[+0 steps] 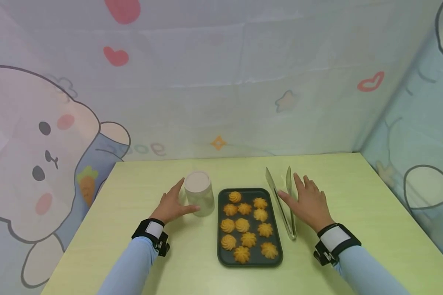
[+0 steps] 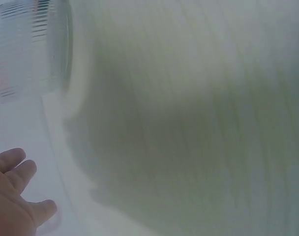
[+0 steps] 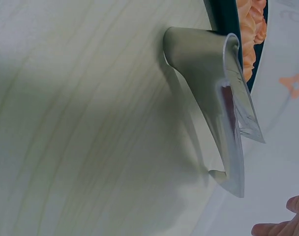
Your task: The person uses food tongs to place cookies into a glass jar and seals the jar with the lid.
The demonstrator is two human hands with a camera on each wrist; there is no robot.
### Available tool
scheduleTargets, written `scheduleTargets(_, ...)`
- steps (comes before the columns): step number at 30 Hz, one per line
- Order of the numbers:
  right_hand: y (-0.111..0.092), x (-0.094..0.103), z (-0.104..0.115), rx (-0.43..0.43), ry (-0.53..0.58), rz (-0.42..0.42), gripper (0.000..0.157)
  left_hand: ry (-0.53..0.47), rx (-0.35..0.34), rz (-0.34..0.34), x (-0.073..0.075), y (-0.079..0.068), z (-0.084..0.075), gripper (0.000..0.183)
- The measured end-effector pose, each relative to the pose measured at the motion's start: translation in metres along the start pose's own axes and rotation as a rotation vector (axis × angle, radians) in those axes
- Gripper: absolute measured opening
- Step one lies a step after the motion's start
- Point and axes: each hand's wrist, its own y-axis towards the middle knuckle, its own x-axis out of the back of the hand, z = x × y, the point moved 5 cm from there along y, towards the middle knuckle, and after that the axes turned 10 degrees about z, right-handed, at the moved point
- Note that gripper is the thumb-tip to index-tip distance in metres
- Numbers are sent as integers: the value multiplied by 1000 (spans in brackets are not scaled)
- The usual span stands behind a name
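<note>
A clear jar with a pale lid [image 1: 198, 182] stands upright left of the tray. My left hand [image 1: 172, 207] is beside it with fingers and thumb spread; the thumb overlaps the jar's front in the head view. The left wrist view shows the ribbed side of the jar [image 2: 26, 49] apart from the fingers. Metal tongs [image 1: 289, 221] lie with their arms spread and tips pointing to the back. Above their right arm my right hand [image 1: 310, 203] hovers, fingers extended, holding nothing. From the right wrist, the bent end of the tongs [image 3: 198, 51] shows close up.
Between the hands lies a dark rectangular tray [image 1: 251, 263] carrying several golden piped cookies [image 1: 242, 225]. All of it rests on a pale green table [image 1: 369, 213]. A printed cloth [image 1: 221, 110] with cartoon figures hangs behind the table's back edge and along the sides.
</note>
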Motion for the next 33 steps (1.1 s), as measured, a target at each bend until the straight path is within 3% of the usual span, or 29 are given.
scheduleTargets(5, -2, 0, -1, -2, -4, -7, 89, -104, -15, -12, -7, 4, 2, 113)
scheduleTargets(9, -2, 0, -3, -7, -7, -6, 89, -170, 24, -3, -13, 3, -1, 115)
scheduleTargets(13, -3, 0, -4, -10, -8, -8, 89, -174, 43, -4, -17, 4, -2, 116)
scheduleTargets(20, -4, 2, -3, -4, 0, -13, 88, -207, -3, -16, -21, 10, -6, 112)
scheduleTargets(25, -4, 1, -1, 2, -1, -9, 88, -244, 1, -23, -25, 12, -7, 109)
scheduleTargets(33, -7, 1, 6, 25, 27, -23, 86, -231, 7, -78, -28, 13, -7, 102)
